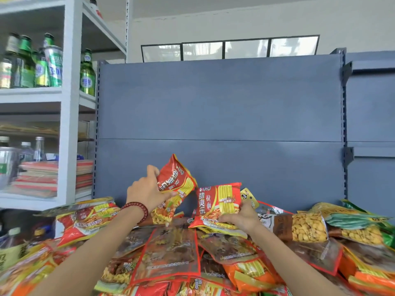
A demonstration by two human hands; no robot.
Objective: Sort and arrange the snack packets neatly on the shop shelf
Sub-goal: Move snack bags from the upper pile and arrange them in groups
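Packets of snacks (171,259) are heaped loosely across the bottom of the view, overlapping at all angles; most are red, orange and yellow, and some are clear-fronted with dark contents. A red noodle packet (176,181) is held above the heap by the left hand (147,192); it is tilted, and the fingers are clamped on its left edge, with the thumb raised along the upper part. A beaded bracelet (136,208) is worn on the left wrist. A second red packet (215,205) of the same kind is held just beside the first, with a narrow gap between them; the fingers of the right hand (242,218) are curled round its lower right corner; whether its lower edge touches the heap cannot be told. A peanut packet (305,228) lies on the heap to the right of that hand. A grey back panel (220,99) stands behind the heap; a white rack (66,107) at the left carries green bottles (25,63) above and a stack of flat red books (42,176) below.
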